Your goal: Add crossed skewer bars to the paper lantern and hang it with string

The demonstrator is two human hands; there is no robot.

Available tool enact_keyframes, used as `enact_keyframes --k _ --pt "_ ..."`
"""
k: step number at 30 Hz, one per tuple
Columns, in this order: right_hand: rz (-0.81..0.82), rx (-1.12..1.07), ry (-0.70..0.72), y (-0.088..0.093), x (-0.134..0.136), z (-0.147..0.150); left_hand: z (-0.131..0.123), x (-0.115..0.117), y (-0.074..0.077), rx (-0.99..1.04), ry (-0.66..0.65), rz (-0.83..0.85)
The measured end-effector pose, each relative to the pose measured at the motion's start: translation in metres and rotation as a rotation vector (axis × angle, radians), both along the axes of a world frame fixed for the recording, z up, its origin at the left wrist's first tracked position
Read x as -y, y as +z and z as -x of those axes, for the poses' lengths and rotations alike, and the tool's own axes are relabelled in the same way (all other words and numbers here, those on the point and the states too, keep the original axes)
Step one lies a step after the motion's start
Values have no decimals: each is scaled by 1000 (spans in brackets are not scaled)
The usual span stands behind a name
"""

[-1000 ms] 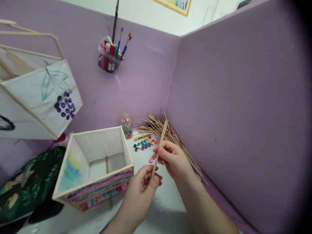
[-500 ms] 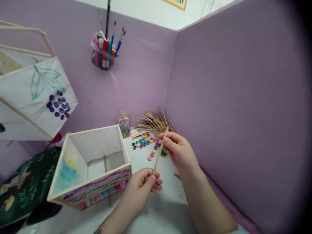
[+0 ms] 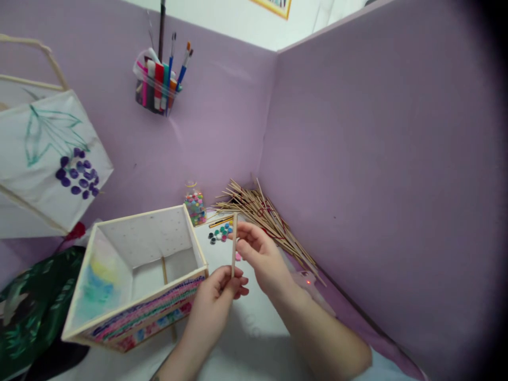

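A thin wooden stick stands nearly upright between my two hands. My left hand pinches its lower end between thumb and fingers. Higher up, my right hand has its fingertips around the stick, the thumb on the near side. To the left of my left hand is an open box with pale wooden edges, white paper walls and coloured painted bands on its front. Another stick shows inside it. Small colourful button-like pieces lie behind the held stick, partly covered by my right hand.
A bundle of sticks lies in the corner along the purple wall. A jar of coloured beads stands behind the box. A cup of brushes and markers hangs on the wall. At left are a paper lantern with grapes and a green bag.
Both hands and the stick have shifted left in view, the right hand most. The stick has gone from leaning right to nearly upright. More of the stick bundle shows.
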State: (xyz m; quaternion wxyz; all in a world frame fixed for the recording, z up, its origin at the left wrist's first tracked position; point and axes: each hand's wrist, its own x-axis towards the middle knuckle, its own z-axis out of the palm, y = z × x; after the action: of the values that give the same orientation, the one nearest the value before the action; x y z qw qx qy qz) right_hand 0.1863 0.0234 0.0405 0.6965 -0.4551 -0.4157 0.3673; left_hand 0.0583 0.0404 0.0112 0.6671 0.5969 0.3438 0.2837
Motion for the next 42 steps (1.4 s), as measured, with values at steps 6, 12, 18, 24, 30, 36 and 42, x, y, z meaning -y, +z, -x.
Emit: enact_keyframes --k 6,12,18,24,30,36,42 --pt "90 399 -84 -21 29 -6 1 2 -5 -17 -89 -106" --pt "189 876 -642 5 0 -105 11 0 4 -184 -193 -179" --pt "568 1271 -535 -10 -96 -180 19 5 10 -165 -236 -265" --pt "821 1406 -384 -50 -147 -192 20 4 12 -128 -169 -257" --pt "971 1432 -246 -72 -170 -198 16 -2 10 -122 -134 -220" --pt "1005 1442 -173 -76 -176 -205 16 -3 10 -136 -110 -239" --pt "932 1392 -247 -64 -171 -209 17 -4 14 -107 -105 -260"
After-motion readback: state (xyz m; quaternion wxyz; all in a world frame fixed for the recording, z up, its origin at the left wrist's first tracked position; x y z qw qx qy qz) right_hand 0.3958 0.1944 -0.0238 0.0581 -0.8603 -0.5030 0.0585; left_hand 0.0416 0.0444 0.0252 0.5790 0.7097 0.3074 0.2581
